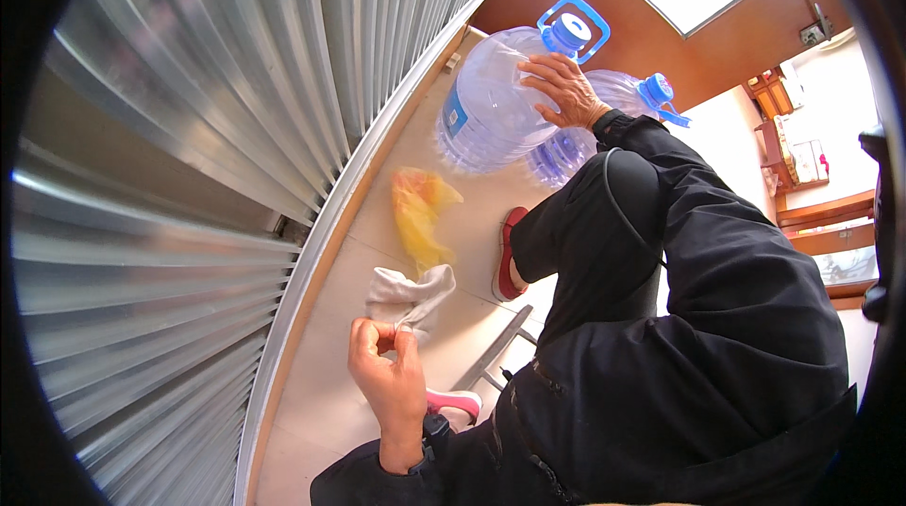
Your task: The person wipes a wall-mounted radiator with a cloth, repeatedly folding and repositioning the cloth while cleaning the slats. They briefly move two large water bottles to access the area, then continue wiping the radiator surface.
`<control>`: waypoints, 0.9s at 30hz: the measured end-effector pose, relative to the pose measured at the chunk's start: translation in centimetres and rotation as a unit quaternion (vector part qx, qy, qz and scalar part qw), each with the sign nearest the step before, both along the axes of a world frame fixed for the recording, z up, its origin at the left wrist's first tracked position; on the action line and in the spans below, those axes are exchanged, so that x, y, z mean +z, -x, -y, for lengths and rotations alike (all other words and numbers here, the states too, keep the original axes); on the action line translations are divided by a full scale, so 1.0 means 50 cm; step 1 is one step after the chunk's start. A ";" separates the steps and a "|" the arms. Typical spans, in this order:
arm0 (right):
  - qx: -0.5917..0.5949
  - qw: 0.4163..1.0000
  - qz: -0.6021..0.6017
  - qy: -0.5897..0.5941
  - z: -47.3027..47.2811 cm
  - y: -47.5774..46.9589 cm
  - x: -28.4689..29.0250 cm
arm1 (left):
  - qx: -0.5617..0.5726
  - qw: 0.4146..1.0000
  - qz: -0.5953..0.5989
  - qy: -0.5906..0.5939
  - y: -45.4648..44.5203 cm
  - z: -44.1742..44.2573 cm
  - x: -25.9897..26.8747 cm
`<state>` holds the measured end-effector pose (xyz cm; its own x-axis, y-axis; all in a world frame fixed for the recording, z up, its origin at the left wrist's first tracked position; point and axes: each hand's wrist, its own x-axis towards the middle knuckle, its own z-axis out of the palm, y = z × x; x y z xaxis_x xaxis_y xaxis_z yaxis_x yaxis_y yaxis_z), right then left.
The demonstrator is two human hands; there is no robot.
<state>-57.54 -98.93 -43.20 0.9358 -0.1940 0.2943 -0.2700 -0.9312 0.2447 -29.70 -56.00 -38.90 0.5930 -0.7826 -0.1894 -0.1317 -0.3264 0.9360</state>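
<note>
Pinched between the thumb and forefinger of my left hand (389,368) is an off-white cloth (407,293), bunched and hanging above the floor. My right hand (566,92) lies with its fingers extended on the shoulder of a large clear plastic water bottle (495,95), just below the neck. That bottle stands upright with a blue cap and a blue carrying handle. Close behind it is a second clear water bottle (616,88), also blue-capped, partly hidden by my right hand and the first bottle.
A crumpled yellow plastic bag (421,212) lies on the tiled floor (318,371). Corrugated metal shutters (177,237) run along the left, above a low track (283,322). A brown door (715,46) stands beyond the bottles. Near my red shoes (506,258) is a grey metal frame (499,347).
</note>
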 end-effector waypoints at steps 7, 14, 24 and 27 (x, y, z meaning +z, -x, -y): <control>-0.012 1.000 0.007 -0.021 -0.024 0.011 -0.021 | -0.007 1.000 -0.011 -0.001 0.000 0.003 0.001; -0.014 0.999 0.040 -0.003 -0.021 0.005 -0.030 | -0.015 0.999 0.017 -0.022 0.002 0.010 -0.002; 0.014 0.991 0.129 -0.042 -0.040 -0.004 -0.021 | -0.009 1.000 0.019 -0.012 0.011 0.012 -0.022; 0.021 0.987 0.154 -0.045 -0.041 -0.004 -0.018 | 0.014 1.000 -0.005 -0.002 0.016 0.022 -0.026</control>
<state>-57.34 -96.89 -44.09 0.8124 -0.1951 0.5495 -0.2788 -0.9576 0.0723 -30.50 -57.09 -40.18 0.6123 -0.7655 -0.1978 -0.1138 -0.3330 0.9360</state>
